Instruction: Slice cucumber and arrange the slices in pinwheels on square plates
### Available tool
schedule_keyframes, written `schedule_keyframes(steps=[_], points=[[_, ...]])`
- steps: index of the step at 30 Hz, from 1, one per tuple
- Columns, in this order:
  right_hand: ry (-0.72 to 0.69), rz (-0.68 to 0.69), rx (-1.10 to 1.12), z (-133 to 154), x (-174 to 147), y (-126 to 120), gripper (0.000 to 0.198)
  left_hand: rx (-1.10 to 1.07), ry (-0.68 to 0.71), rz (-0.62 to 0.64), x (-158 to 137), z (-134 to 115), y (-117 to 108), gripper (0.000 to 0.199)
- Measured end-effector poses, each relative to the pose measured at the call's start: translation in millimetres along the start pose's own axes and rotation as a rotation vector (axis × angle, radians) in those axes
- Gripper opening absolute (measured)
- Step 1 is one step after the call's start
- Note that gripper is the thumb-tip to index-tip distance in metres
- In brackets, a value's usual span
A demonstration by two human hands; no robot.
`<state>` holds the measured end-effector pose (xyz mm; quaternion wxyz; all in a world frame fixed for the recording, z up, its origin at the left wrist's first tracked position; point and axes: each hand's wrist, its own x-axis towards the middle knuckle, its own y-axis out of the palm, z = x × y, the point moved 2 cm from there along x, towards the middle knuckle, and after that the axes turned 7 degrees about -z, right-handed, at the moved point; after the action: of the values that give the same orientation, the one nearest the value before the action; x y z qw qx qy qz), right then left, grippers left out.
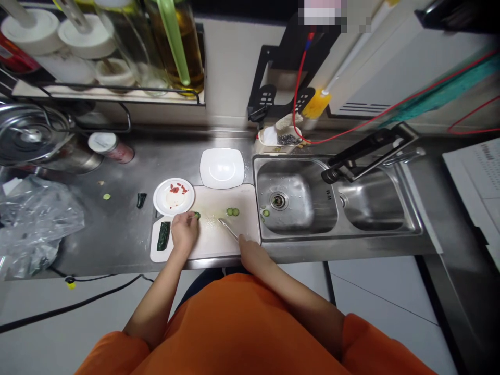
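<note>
My left hand (185,232) is closed on a small piece of cucumber (197,215), over the left part of a white cutting board (211,247). In my right hand (253,253) is a knife (228,228), its blade angled up and left above the board. Two cucumber slices (233,212) lie together right of the blade. A longer dark green cucumber piece (163,236) rests at the board's left end. Beside my left hand, a white plate (160,200) with red bits overlaps the board's corner. Behind the board stands an empty-looking white square dish (222,162).
A double sink (297,208) adjoins the board on the right, with a cucumber slice (266,213) in it and a black faucet (332,174). On the left counter are a cucumber end (141,200), a plastic bag (42,219), a can (111,147) and a lidded pot (74,148).
</note>
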<state>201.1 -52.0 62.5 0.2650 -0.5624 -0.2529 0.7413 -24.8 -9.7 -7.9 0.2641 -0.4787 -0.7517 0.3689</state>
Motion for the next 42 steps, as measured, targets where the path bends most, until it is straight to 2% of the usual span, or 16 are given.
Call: schedule_keyframes(steps=[2, 5, 9, 12, 15, 19, 23, 26, 29, 33, 37, 39, 42], points=[[-0.002, -0.011, -0.010, 0.4, -0.9, 1.1, 0.040, -0.063, 0.077, 0.091, 3.8, -12.7, 9.1, 0.024], [-0.003, -0.009, -0.036, 0.1, -2.7, 3.4, 0.042, -0.126, 0.206, 0.324, 12.2, -41.3, 30.8, 0.028], [0.002, -0.013, -0.039, -2.6, -4.1, 7.4, 0.042, -0.042, 0.346, 0.549, 22.7, -76.8, 60.5, 0.025], [0.004, -0.025, -0.024, -4.6, -3.9, 10.3, 0.040, 0.063, 0.392, 0.626, 25.8, -90.8, 74.4, 0.017], [0.011, -0.049, -0.008, -5.1, -3.6, 11.5, 0.038, 0.090, 0.382, 0.627, 25.5, -97.4, 79.1, 0.011], [0.019, -0.038, -0.010, -4.9, -3.8, 10.3, 0.039, 0.012, 0.345, 0.654, 21.9, -101.8, 74.4, 0.002], [0.011, -0.025, -0.016, -6.5, -4.0, 8.1, 0.042, -0.090, 0.194, 0.638, 23.3, -93.9, 56.1, 0.007], [0.004, -0.015, -0.011, -8.8, -3.0, 7.7, 0.043, -0.077, 0.146, 0.607, 31.0, -78.4, 37.8, 0.009], [-0.012, -0.010, -0.008, -10.4, -1.6, 8.2, 0.046, -0.010, 0.195, 0.651, 40.2, -62.2, 26.4, 0.010], [-0.019, -0.022, -0.025, -11.3, -0.7, 8.7, 0.046, 0.041, 0.319, 0.712, 46.1, -51.9, 26.0, 0.019], [-0.032, -0.030, -0.030, -11.1, -0.6, 8.3, 0.048, 0.066, 0.439, 0.533, 39.1, -50.6, 24.8, 0.028], [-0.025, -0.022, -0.029, -10.8, -0.8, 7.7, 0.049, 0.082, 0.437, 0.432, 29.6, -47.7, 22.7, 0.026], [-0.020, -0.011, -0.028, -9.8, -1.6, 6.0, 0.049, 0.145, 0.375, 0.350, 10.8, -39.7, 22.9, 0.022]])
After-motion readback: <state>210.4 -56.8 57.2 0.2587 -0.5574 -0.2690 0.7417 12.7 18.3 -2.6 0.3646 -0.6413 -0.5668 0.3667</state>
